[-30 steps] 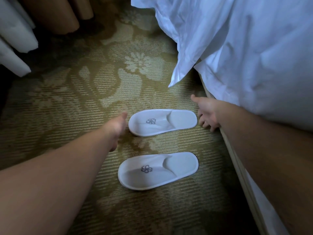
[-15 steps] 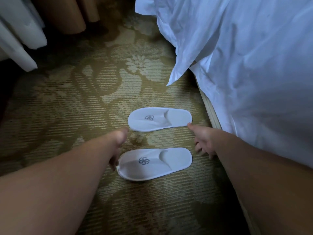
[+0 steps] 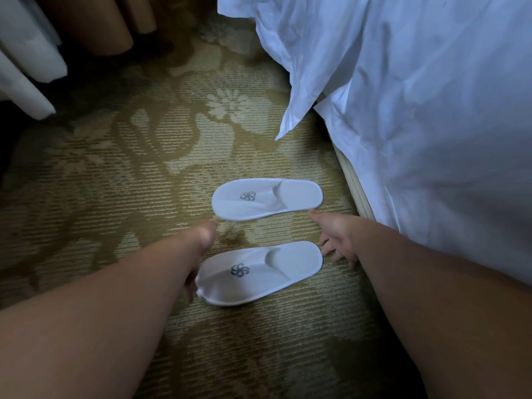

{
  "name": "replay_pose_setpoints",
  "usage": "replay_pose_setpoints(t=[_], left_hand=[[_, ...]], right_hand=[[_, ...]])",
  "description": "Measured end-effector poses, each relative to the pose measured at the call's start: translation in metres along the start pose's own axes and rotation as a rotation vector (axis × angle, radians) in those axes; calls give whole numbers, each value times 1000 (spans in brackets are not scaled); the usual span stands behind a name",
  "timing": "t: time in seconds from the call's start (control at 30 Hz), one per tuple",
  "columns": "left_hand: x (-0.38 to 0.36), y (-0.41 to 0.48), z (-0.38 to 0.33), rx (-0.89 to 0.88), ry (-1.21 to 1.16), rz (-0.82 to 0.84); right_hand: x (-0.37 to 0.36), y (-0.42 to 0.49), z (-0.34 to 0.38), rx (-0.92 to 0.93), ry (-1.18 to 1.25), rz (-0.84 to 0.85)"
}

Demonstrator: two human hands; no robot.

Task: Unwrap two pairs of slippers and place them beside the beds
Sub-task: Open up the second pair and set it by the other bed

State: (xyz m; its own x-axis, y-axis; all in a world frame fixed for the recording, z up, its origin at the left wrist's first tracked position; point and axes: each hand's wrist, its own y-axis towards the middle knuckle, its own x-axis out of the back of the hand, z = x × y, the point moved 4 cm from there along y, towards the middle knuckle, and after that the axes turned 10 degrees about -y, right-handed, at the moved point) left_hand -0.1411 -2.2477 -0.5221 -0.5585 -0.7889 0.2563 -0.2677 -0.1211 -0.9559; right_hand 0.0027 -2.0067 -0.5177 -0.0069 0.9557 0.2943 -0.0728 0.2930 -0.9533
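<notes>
Two white slippers with a grey flower logo lie side by side on the patterned carpet next to the bed [image 3: 431, 139], toes pointing left. The far slipper [image 3: 266, 198] lies flat and free. My left hand [image 3: 201, 243] is at the toe of the near slipper [image 3: 259, 272], fingers curled down onto its slightly pinched toe edge. At that slipper's heel is my right hand [image 3: 335, 240], fingers spread and touching it, while the thumb points at the far slipper's heel. No wrapper is in view.
The white duvet [image 3: 302, 82] hangs over the bed's edge, one corner dangling toward the carpet [image 3: 129, 168]. The wooden bed base [image 3: 355, 191] runs along the right. White and tan curtains [image 3: 43, 53] hang at the upper left.
Both hands have drawn back from the ends of the far slipper to the ends of the near one. The left fingers now press its toe.
</notes>
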Motion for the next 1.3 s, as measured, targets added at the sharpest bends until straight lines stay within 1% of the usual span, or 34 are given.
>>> replay_pose_setpoints(t=[0.13,0.23,0.33,0.47,0.6,0.87,1.03,1.3], left_hand=[[-2,-1,3,-4,-53,-5],[-8,-3,-4,-121,-62,-12],[-14,-2,-14,-236,-64,25],[-18,1,-22,-318,-141,111],[-20,-2,-25,-380,-232,133],[-22,-4,-27,-417,-292,111],[-21,-6,-27,-391,-305,102],[-22,-9,-29,-397,-314,83]], right_hand=[[-1,1,0,-37,-43,11],[-1,2,-4,-77,-69,32],[2,5,-11,-113,-74,24],[8,12,-22,-147,-70,-33],[14,17,-27,-148,-28,-71],[20,11,-17,-138,-2,-116],[23,9,-12,-115,29,-143],[27,9,-5,-94,57,-178]])
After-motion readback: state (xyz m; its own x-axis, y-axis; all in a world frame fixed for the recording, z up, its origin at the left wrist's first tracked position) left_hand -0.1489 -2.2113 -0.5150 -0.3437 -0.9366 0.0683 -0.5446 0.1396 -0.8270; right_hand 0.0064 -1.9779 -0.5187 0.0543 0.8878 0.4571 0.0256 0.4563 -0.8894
